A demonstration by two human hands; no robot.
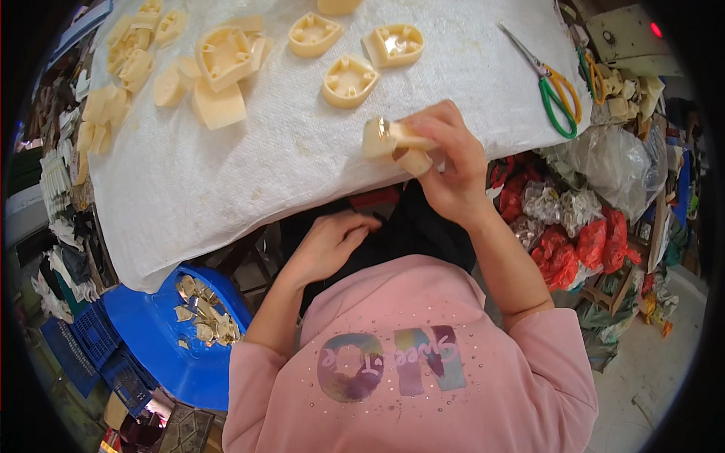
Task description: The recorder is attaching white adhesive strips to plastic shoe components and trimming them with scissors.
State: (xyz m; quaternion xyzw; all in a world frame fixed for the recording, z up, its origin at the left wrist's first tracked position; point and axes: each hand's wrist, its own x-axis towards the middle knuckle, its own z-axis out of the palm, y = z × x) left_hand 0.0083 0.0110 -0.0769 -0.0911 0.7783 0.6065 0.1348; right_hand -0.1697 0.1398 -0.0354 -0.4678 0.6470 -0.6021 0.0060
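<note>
- At about eight o'clock we see a blue plastic tub [162, 343] below the table edge; in it lies a loose heap of small pale gold, shiny scraps [202, 313].
- Just left of the tub, at eight o'clock, sit dark blue slatted crates [94, 336]; we cannot tell what they hold.
- From ten to twelve o'clock, many cream plastic moulded parts [223, 57] lie scattered on the white cloth [226, 174] that covers the table; some lie hollow side up and show ribs and pegs.
- Our left hand [328, 241] is low at the centre, below the table edge, fingers curled loosely against dark fabric in the lap; we cannot tell whether it holds anything.
- Our right hand [445, 162] is just right of centre, at the near edge of the cloth, closed around a cream plastic piece [396, 143] with fingers on top and thumb beneath; a glint of gold shows on the piece's left end.
- At two o'clock, scissors [555, 83] with green and yellow handles lie on the cloth, well apart from the right hand.
- At three o'clock, beside the table, we see clear plastic bags [604, 162] and red plastic bags [585, 245] bunched together, some holding small silvery bits; none shows a label we can make out.
</note>
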